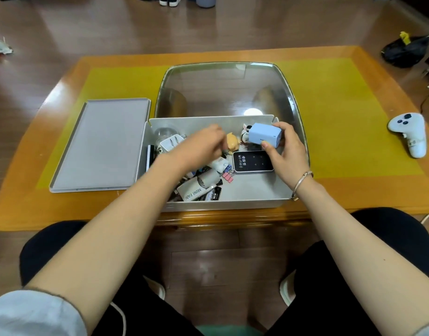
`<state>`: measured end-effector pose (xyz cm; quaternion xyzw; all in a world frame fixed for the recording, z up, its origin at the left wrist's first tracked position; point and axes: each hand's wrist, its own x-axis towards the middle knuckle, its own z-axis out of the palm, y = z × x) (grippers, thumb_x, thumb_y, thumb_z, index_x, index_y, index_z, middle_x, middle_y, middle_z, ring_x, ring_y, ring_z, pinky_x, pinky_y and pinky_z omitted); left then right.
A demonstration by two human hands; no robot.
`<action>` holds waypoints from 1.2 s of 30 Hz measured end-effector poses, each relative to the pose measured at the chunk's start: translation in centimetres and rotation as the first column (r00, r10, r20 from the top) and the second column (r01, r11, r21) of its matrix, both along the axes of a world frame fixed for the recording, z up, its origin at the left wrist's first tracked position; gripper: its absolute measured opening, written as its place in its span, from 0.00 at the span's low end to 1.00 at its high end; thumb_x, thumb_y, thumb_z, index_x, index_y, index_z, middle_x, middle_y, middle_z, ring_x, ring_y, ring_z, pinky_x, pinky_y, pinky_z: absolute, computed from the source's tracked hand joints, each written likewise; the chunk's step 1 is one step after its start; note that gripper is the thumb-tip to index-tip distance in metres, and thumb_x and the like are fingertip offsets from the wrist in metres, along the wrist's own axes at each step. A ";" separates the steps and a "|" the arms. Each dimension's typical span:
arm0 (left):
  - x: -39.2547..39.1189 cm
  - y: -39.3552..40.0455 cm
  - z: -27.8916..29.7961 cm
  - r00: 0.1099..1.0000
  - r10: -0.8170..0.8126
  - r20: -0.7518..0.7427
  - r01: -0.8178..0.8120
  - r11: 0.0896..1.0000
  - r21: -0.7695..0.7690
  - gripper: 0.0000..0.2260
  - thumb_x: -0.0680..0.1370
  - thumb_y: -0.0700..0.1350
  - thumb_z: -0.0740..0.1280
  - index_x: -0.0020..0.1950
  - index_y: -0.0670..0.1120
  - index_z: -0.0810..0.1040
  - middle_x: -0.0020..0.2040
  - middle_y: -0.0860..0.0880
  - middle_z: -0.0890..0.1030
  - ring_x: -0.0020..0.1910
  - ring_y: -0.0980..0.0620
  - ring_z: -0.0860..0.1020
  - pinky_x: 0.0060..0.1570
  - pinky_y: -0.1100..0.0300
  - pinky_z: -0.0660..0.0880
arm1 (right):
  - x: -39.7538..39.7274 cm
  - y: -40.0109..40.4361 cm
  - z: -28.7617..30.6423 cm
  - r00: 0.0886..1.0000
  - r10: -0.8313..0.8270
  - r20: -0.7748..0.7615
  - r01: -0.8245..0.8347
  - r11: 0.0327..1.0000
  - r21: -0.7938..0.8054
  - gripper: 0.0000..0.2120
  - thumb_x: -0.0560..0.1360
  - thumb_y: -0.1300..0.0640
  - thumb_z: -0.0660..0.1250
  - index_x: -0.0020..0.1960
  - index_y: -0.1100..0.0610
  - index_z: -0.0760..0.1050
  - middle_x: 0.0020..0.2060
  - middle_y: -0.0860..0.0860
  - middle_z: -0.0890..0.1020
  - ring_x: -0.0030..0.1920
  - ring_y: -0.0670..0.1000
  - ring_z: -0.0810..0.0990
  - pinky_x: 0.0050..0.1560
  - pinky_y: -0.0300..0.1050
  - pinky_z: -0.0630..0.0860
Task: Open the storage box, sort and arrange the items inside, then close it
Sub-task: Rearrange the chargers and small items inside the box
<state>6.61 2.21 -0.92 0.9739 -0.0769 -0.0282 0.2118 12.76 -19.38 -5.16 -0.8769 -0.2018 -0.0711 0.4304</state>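
**Sorting in the open box**

The storage box (233, 204) stands open on the surface, its lid (99, 144) laid beside. The right hand (285, 151) grips a blue charger (264, 134), probably to move it. The left hand (199, 146) reaches among the clutter; whether its fingers hold anything, I cannot tell.

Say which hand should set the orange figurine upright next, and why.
Left, probably. The left hand hovers right beside the orange figurine and seems to hold nothing, though its fingers are blurred. The right hand already grips the blue charger.
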 end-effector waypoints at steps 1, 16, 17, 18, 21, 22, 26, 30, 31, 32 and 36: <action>0.4 1.0 0.4 0.998 0.065 0.017 -0.066 0.997 0.038 0.07 0.76 0.35 0.61 0.51 0.40 0.77 0.54 0.41 0.74 0.51 0.43 0.75 0.49 0.57 0.68 | 0.0 0.0 0.0 1.000 0.002 0.000 -0.002 1.000 -0.006 0.20 0.74 0.57 0.67 0.64 0.56 0.66 0.59 0.53 0.75 0.53 0.45 0.71 0.52 0.33 0.66; 0.5 2.4 -0.6 0.962 0.178 0.205 -0.255 0.855 0.452 0.13 0.78 0.50 0.65 0.60 0.46 0.77 0.57 0.44 0.76 0.56 0.41 0.71 0.53 0.50 0.65 | 0.0 0.1 -0.2 1.000 0.014 0.011 -0.014 1.000 -0.002 0.20 0.75 0.56 0.67 0.65 0.56 0.66 0.59 0.53 0.74 0.54 0.44 0.70 0.53 0.35 0.67; 0.2 1.8 -0.5 0.982 0.067 0.179 -0.134 0.909 0.394 0.13 0.77 0.51 0.66 0.59 0.48 0.77 0.57 0.45 0.76 0.56 0.43 0.71 0.53 0.51 0.66 | 0.0 0.1 -0.3 1.000 0.011 0.011 -0.011 1.000 0.000 0.20 0.75 0.57 0.67 0.65 0.56 0.66 0.59 0.53 0.74 0.55 0.44 0.70 0.53 0.35 0.67; -0.2 1.0 -0.4 0.989 -0.056 0.138 0.006 0.942 0.337 0.14 0.76 0.53 0.68 0.58 0.49 0.77 0.56 0.47 0.77 0.55 0.45 0.72 0.52 0.52 0.66 | 0.0 0.1 -0.3 1.000 0.009 0.011 -0.009 1.000 0.000 0.20 0.75 0.57 0.67 0.65 0.56 0.66 0.59 0.53 0.74 0.55 0.44 0.70 0.53 0.34 0.67; -1.3 -1.3 -0.9 0.945 -0.327 -0.001 0.318 0.918 0.239 0.17 0.71 0.58 0.72 0.55 0.51 0.78 0.49 0.51 0.78 0.49 0.51 0.74 0.48 0.53 0.71 | 0.1 0.1 -0.2 1.000 0.009 0.018 -0.009 1.000 -0.001 0.20 0.75 0.56 0.67 0.65 0.56 0.66 0.60 0.53 0.74 0.55 0.44 0.70 0.53 0.33 0.66; -1.3 -2.1 -1.3 0.925 -0.377 -0.053 0.378 0.893 0.242 0.17 0.71 0.58 0.72 0.55 0.52 0.79 0.47 0.53 0.79 0.49 0.52 0.74 0.47 0.53 0.72 | 0.1 0.1 -0.2 1.000 0.009 0.019 -0.009 1.000 0.000 0.20 0.75 0.56 0.67 0.65 0.57 0.66 0.59 0.53 0.74 0.55 0.44 0.70 0.53 0.34 0.66; -0.8 -4.1 -3.2 0.874 -0.453 -0.176 0.486 0.803 0.346 0.12 0.75 0.51 0.68 0.58 0.56 0.78 0.47 0.56 0.81 0.51 0.52 0.75 0.46 0.58 0.66 | 0.1 0.1 -0.2 1.000 0.016 0.022 -0.016 1.000 -0.002 0.20 0.75 0.56 0.67 0.64 0.57 0.66 0.59 0.53 0.75 0.54 0.44 0.70 0.53 0.34 0.67; -0.5 -4.9 -4.4 0.863 -0.453 -0.224 0.506 0.781 0.367 0.11 0.76 0.43 0.64 0.56 0.55 0.78 0.47 0.56 0.81 0.49 0.50 0.75 0.48 0.59 0.63 | 0.2 0.0 -0.3 0.999 0.028 0.020 -0.028 1.000 -0.001 0.20 0.75 0.56 0.67 0.65 0.57 0.66 0.59 0.53 0.75 0.54 0.45 0.70 0.52 0.33 0.66; -0.4 -4.9 -4.5 0.863 -0.454 -0.221 0.504 0.783 0.363 0.11 0.76 0.42 0.63 0.55 0.54 0.78 0.46 0.55 0.81 0.48 0.50 0.75 0.47 0.59 0.63 | 0.2 0.0 -0.3 0.999 0.028 0.022 -0.028 1.000 0.001 0.20 0.75 0.56 0.67 0.65 0.57 0.66 0.59 0.54 0.75 0.54 0.45 0.70 0.52 0.33 0.66; -0.4 -4.9 -4.6 0.864 -0.458 -0.207 0.503 0.784 0.365 0.10 0.75 0.42 0.64 0.54 0.54 0.78 0.46 0.55 0.81 0.48 0.50 0.75 0.47 0.58 0.63 | 0.2 0.0 -0.3 0.999 0.027 0.024 -0.027 1.000 0.001 0.21 0.75 0.56 0.67 0.65 0.57 0.66 0.59 0.54 0.75 0.54 0.45 0.70 0.52 0.33 0.66; -0.6 -4.8 -5.3 0.867 -0.467 -0.174 0.498 0.794 0.349 0.08 0.77 0.43 0.63 0.53 0.53 0.77 0.45 0.55 0.80 0.46 0.51 0.76 0.46 0.59 0.63 | 0.2 0.0 -0.2 1.000 0.026 0.017 -0.026 1.000 0.005 0.20 0.75 0.56 0.67 0.65 0.57 0.66 0.59 0.54 0.74 0.54 0.45 0.70 0.52 0.33 0.67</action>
